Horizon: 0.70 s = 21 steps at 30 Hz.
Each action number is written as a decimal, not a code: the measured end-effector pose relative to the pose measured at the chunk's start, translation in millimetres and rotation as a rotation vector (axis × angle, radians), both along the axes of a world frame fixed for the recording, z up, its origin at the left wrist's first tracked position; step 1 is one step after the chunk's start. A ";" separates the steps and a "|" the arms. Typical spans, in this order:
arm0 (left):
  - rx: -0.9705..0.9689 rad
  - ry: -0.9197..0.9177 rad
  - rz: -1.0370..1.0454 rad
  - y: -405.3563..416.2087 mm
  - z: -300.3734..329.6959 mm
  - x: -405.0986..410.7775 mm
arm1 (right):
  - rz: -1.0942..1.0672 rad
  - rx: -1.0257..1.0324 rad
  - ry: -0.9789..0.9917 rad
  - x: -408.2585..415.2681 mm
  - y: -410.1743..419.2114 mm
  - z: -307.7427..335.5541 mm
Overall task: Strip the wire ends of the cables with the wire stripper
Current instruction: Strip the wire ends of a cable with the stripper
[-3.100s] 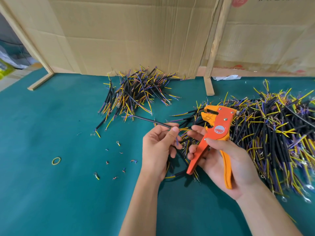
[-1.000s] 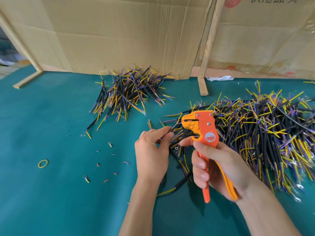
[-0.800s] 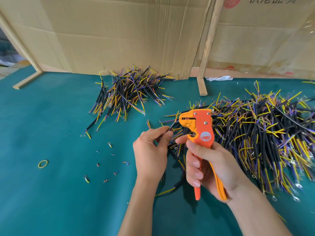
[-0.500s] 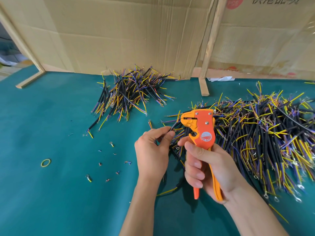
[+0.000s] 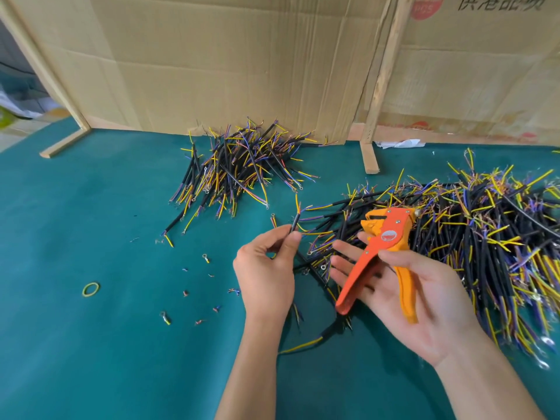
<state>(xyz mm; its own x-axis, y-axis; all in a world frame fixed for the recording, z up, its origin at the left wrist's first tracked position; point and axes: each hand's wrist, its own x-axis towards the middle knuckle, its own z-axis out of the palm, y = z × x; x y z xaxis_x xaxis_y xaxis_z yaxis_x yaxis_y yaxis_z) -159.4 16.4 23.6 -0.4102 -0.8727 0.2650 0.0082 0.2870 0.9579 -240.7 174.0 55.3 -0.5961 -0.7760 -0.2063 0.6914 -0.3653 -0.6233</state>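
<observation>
My left hand [image 5: 266, 277] pinches a short black cable [image 5: 295, 221] between thumb and forefinger, its yellow and purple wire ends pointing up and away. My right hand [image 5: 403, 295] holds the orange wire stripper [image 5: 381, 247] with the thumb over its body; the fingers are stretched out under the spread handles. The stripper's jaws sit a little right of the cable end, not touching it. A big heap of black cables [image 5: 472, 237] lies to the right behind my right hand. A smaller heap [image 5: 239, 168] lies at the back centre.
The table has a teal felt cover [image 5: 91, 344]. Cardboard panels [image 5: 230, 62] on wooden stands [image 5: 371, 153] close the back. Several cut insulation bits and ring terminals [image 5: 206, 258] lie scattered left of my left hand, with a yellow rubber band [image 5: 91, 289] further left.
The stripper's handles have sprung apart as my right fingers opened out. My left hand has pulled the cable out of the jaws, up and to the left.
</observation>
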 end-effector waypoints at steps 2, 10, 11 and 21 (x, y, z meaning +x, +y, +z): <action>-0.003 0.002 0.007 -0.1 0.2 0.1 | 0.026 -0.016 0.005 0.2 2.2 2.3; 0.040 0.032 0.007 -0.8 2.6 1.9 | 0.051 0.138 0.272 11.4 -1.8 6.7; 0.047 0.035 0.008 -1.0 2.5 2.0 | 0.015 0.145 0.314 12.4 -2.8 6.9; 0.037 0.047 0.006 1.0 4.3 1.3 | 0.129 0.275 0.375 19.4 -4.5 4.2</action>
<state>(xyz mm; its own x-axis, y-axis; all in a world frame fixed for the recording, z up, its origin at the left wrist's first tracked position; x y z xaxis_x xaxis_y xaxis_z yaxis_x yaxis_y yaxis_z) -158.1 17.4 27.9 -0.3924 -0.8848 0.2512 0.0519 0.2514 0.9665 -221.4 169.5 59.5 -0.5709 -0.7954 -0.2032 0.4294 -0.0784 -0.8997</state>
